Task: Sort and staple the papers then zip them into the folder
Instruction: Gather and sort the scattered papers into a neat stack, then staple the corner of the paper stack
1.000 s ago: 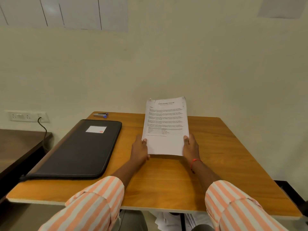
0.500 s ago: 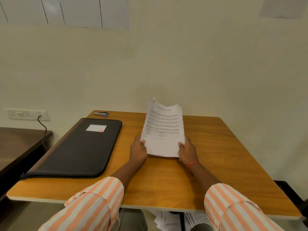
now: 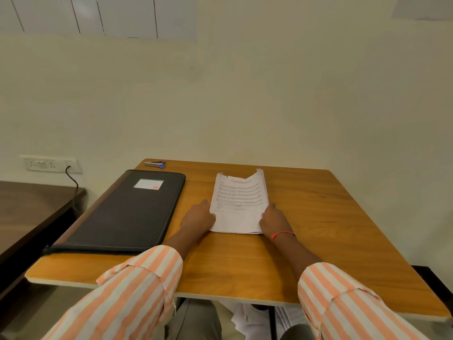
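The left hand (image 3: pixel 198 217) and right hand (image 3: pixel 274 219) are pinching the paper stack (image 3: pixel 239 204) by its lower edges, fingers (image 3: pixel 204 205) curled, as it is lying on the bench (image 3: pixel 331 217) — stapler (image 3: pixel 155 163) untouched, folder (image 3: pixel 122 209) closed; stapling and zipping are seemingly remaining.

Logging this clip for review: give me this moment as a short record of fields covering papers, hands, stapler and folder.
papers: printed stack lying on the table, top edge ragged
left hand: holds the stack's left edge
right hand: holds the stack's right edge
stapler: far left corner, untouched
folder: black, closed, left of the papers, apart from them
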